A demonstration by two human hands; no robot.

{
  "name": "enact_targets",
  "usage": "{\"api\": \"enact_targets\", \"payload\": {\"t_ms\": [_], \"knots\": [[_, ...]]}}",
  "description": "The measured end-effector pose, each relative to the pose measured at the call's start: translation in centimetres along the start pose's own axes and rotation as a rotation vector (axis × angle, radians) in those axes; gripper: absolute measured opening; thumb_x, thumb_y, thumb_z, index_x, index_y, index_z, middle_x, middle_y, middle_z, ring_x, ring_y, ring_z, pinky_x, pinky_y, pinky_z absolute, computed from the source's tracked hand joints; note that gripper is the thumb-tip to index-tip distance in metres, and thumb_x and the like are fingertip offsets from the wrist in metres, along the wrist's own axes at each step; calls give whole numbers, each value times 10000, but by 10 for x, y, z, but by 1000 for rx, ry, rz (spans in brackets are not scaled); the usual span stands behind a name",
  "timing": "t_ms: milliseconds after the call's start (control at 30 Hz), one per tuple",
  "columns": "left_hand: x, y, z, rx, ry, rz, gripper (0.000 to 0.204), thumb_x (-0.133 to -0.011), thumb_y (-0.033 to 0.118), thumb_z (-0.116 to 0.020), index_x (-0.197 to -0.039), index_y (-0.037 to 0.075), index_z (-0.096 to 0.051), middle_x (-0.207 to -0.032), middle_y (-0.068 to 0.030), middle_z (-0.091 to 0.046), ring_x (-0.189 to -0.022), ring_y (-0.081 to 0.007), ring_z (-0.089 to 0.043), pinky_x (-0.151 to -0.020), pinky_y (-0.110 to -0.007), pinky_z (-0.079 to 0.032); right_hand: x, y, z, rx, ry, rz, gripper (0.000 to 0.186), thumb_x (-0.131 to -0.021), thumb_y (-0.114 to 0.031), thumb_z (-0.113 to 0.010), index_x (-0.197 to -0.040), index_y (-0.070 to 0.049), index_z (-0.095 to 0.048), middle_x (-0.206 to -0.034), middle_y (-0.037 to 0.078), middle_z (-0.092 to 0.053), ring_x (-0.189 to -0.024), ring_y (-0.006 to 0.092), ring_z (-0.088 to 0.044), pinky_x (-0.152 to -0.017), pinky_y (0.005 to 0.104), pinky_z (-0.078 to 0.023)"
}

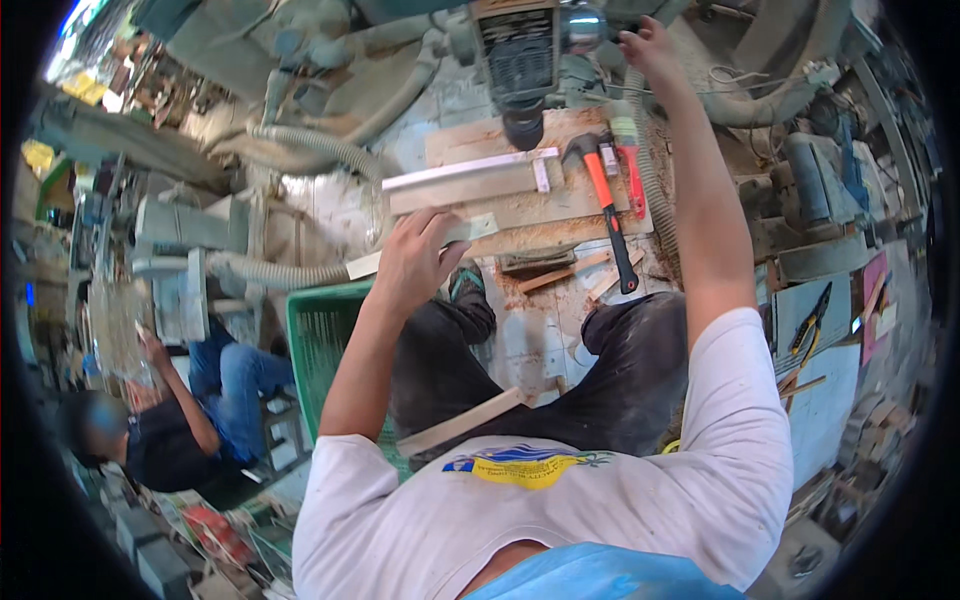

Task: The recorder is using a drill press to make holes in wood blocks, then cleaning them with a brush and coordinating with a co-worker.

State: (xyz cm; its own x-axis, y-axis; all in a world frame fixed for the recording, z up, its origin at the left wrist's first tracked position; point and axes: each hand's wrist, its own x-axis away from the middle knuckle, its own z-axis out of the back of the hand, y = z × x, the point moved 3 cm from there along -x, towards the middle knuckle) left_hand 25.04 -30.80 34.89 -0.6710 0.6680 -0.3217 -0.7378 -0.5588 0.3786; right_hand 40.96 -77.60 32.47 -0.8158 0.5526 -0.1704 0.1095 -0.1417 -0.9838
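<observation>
My left hand [415,262] grips a pale wooden strip [478,228] that lies across the near edge of a sawdust-covered wooden work table [520,205]. My right hand [648,42] reaches far up and rests on a part of the grey machine [520,60] at the top, its fingers curled around something I cannot make out. A hammer with an orange and black handle [608,210] lies on the table between my arms, beside a red-handled tool [632,175]. A metal square [470,172] lies to its left. Another wooden strip [462,420] rests across my lap.
A green plastic crate [320,335] stands at my left knee. Corrugated grey hoses [310,145] run from the machine. A seated person in jeans [185,415] is at lower left. Pliers [810,320] lie on a board at right. Wood offcuts [560,272] litter the floor.
</observation>
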Motion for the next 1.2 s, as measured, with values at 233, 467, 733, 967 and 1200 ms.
{"api": "enact_targets", "payload": {"t_ms": [233,467,733,967,1200], "knots": [[17,19,6,1108,66,554,498,-1106,253,-603,-1545,33,-523,-1030,-144,-692,-791,-207,-690,-723,-327,-577,121,-37,57,-27,-223,-24,460,-1064,-254,-649,-1426,25,-598,-1252,82,-679,-1042,148,-698,-883,294,-541],[30,32,8,1849,216,537,485,-1141,284,-515,-1567,61,-450,-1081,-163,-700,-797,-202,-696,-657,-327,-565,250,-35,131,33,-227,-201,349,-1077,-195,-651,-1369,-5,-643,-1251,60,-695,-1041,153,-693,-936,310,-557],[86,13,57,945,274,534,367,-1094,256,-634,-1362,7,-652,-1031,-109,-709,-868,-161,-677,-804,-283,-549,338,-17,226,-65,-2,-319,344,-1096,-158,-629,-1395,11,-619,-1298,137,-711,-1118,209,-708,-994,357,-578],[258,-74,41,-15,231,755,317,-940,208,-760,-1187,13,-720,-1054,-190,-720,-958,-386,-703,-870,-452,-557,381,-11,269,-25,39,-333,373,-1112,-183,-612,-1420,25,-583,-1329,152,-691,-1185,227,-680,-1049,371,-546],[383,-144,-64,-158,37,1036,392,-918,289,-787,-1213,37,-730,-1097,-213,-720,-1037,-415,-698,-924,-497,-550,402,-28,247,18,20,-286,347,-1104,-164,-628,-1386,37,-613,-1289,148,-702,-1156,238,-691,-1065,392,-551]]}}
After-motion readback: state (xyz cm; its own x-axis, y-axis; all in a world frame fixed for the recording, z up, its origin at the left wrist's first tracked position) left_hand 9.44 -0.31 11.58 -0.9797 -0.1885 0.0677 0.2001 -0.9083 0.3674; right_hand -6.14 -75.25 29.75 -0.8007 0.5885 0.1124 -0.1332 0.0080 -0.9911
